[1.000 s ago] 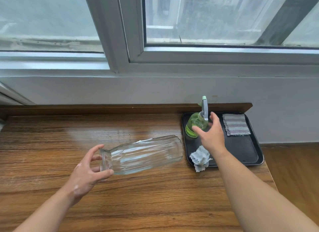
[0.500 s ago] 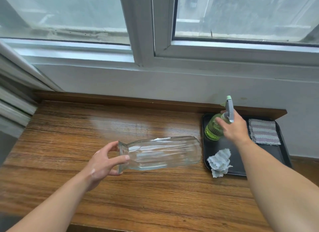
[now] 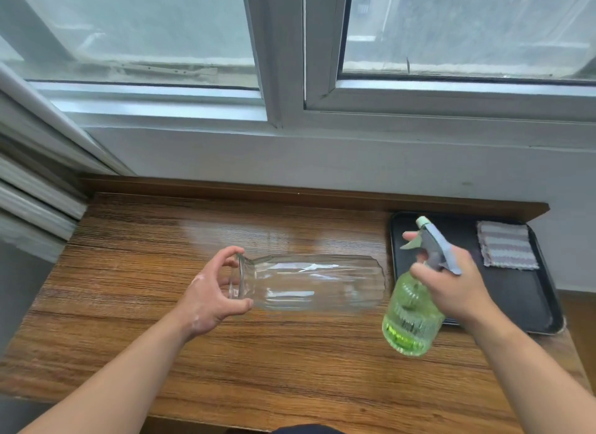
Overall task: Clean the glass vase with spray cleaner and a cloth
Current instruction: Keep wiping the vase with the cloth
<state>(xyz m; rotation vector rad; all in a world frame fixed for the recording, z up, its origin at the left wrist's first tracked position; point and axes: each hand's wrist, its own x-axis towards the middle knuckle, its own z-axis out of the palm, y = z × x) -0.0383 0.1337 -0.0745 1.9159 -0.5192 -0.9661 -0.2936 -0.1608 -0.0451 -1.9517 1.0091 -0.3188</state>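
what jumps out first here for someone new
A clear ribbed glass vase lies on its side on the wooden table, the left hand gripping its rim. Right of it, the right hand holds a translucent green spray bottle before a black tray carrying a striped folded cloth.

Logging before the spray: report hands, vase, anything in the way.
Left hand grips the mouth of the clear ribbed glass vase, lying sideways on the wooden table. Right hand holds the translucent green spray bottle beside its base. Nothing between them.
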